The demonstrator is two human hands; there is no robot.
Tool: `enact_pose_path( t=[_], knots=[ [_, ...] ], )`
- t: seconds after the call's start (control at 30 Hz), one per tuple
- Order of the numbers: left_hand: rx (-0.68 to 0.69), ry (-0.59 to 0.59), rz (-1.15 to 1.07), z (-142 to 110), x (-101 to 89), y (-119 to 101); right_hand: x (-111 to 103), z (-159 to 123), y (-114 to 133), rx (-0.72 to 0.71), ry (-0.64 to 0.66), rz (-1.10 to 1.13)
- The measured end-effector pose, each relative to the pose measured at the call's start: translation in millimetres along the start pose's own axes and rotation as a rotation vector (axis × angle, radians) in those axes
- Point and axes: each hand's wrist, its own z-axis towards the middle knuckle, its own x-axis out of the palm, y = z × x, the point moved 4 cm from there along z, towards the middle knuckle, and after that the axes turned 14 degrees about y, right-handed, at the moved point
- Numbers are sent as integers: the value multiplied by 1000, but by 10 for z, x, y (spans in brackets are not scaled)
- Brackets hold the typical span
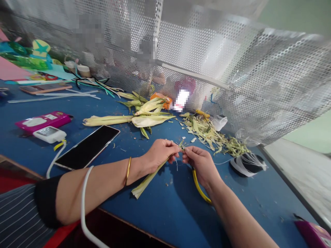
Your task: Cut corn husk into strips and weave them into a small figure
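My left hand (159, 153) is closed in a pinch on a long pale green leaf strip (146, 181) that trails down toward the table's front edge. My right hand (200, 164) is closed too, pinching the same strip's top end right beside the left fingers. A yellow-handled tool (198, 187) lies under my right hand and wrist on the blue table (165, 210). A gold bangle (127, 171) sits on my left wrist.
A pile of green husk leaves (141, 115) lies beyond my hands, with leaf trimmings (212, 134) to the right. A black phone (86, 147), a white device (49, 134) and a pink case (42, 121) lie left. A thread spool (247, 163) sits right. Perforated metal screens (232, 69) wall the back.
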Motion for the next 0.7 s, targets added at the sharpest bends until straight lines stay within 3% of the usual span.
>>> enact_pose_path(
  t=[0.13,0.33,0.57,0.7],
  knots=[
    [-41,8,-27,-5,3,18,-42,7,9,9,-30,53],
    [-115,131,-29,-18,41,50,2,-6,46,-21,41,-15],
    [-169,186,19,-1,29,42,-248,-2,188,-180,-181,74],
    [-117,137,-29,-4,16,11,-291,-1,225,-186,-202,213]
  ],
)
